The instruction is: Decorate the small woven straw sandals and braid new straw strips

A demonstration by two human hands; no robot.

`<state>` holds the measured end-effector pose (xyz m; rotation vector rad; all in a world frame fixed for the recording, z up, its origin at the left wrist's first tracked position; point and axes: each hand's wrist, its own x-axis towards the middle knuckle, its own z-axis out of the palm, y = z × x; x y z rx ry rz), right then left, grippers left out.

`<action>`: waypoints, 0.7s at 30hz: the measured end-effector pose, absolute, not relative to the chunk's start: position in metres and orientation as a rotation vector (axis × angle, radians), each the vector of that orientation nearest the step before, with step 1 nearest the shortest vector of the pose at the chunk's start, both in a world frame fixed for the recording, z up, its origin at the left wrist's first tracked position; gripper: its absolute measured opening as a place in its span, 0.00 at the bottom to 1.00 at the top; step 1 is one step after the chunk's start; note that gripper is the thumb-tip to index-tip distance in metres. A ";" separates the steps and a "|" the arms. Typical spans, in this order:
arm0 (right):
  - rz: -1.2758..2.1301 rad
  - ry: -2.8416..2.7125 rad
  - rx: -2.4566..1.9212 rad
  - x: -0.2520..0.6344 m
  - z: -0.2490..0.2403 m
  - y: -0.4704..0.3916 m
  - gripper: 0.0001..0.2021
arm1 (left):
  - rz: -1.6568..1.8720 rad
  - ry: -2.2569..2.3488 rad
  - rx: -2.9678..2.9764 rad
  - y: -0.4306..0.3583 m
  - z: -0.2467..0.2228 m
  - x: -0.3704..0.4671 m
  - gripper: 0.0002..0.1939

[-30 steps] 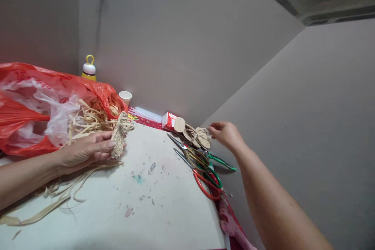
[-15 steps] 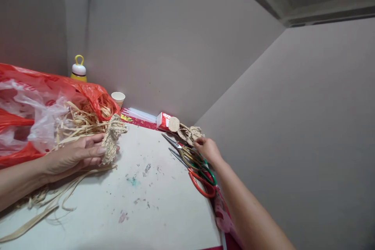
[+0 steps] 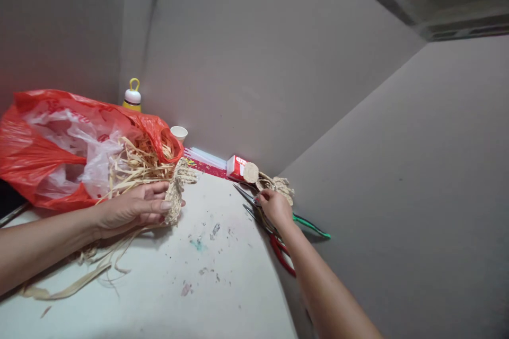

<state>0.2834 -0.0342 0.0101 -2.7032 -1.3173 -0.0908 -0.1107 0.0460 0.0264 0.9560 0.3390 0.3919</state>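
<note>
My left hand (image 3: 137,206) holds a braided piece of pale straw (image 3: 175,193), thumb in front and fingers behind, above the white table. At the table's right edge my right hand (image 3: 276,206) is closed in a pinch over several tools. A green-and-black-handled tool (image 3: 312,225) sticks out to the right from beneath this hand, which appears to grip it; its head is hidden. Scissors with dark pointed blades (image 3: 243,193) lie under the fingers, and a red handle (image 3: 281,257) shows below the wrist. Woven straw pieces (image 3: 283,186) lie just beyond the fingertips.
A red plastic bag (image 3: 47,156) spills dry straw strips (image 3: 135,161) on the left. Along the back stand a yellow bottle (image 3: 132,98), a paper cup (image 3: 178,133), white sticks (image 3: 209,158) and a red-white box (image 3: 236,167) by a round disc (image 3: 250,172). Walls enclose the table (image 3: 222,296).
The view has turned left, so things sit further right. My right hand has come over the scissors from the woven pieces, and the green handle has swung out to the right.
</note>
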 end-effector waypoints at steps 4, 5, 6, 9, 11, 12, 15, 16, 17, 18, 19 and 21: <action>-0.127 -1.420 -2.535 0.269 0.007 -0.020 0.10 | 0.407 0.287 0.934 0.047 0.030 -0.111 0.29; -0.136 -1.432 -2.486 0.266 0.007 -0.014 0.09 | 0.416 0.278 0.925 0.047 0.031 -0.111 0.28; -0.142 -1.444 -2.431 0.261 0.007 -0.008 0.08 | 0.423 0.272 0.918 0.047 0.030 -0.111 0.28; -0.118 -1.508 -2.210 0.234 0.006 0.006 0.09 | 0.428 0.249 0.895 0.047 0.028 -0.111 0.28; -0.081 -1.554 -2.024 0.205 0.007 0.006 0.12 | 0.433 0.241 0.883 0.048 0.026 -0.112 0.28; -0.065 -1.569 -1.931 0.188 0.009 0.003 0.13 | 0.437 0.243 0.881 0.048 0.026 -0.112 0.29; -0.043 -1.604 -1.702 0.131 0.017 -0.021 0.14 | 0.456 0.243 0.888 0.048 0.028 -0.112 0.29; -0.045 -1.624 -1.614 0.113 0.020 -0.031 0.13 | 0.467 0.237 0.891 0.047 0.029 -0.112 0.29; -0.056 -1.651 -1.474 0.096 0.023 -0.040 0.14 | 0.479 0.231 0.892 0.047 0.031 -0.112 0.28; -0.070 -1.691 -1.391 0.081 0.025 -0.048 0.17 | 0.491 0.224 0.893 0.047 0.032 -0.113 0.28; -0.087 -1.704 -1.354 0.068 0.026 -0.054 0.22 | 0.500 0.215 0.893 0.046 0.033 -0.113 0.28; -0.109 -1.702 -1.342 0.050 0.025 -0.059 0.29 | 0.506 0.195 0.901 0.046 0.034 -0.113 0.27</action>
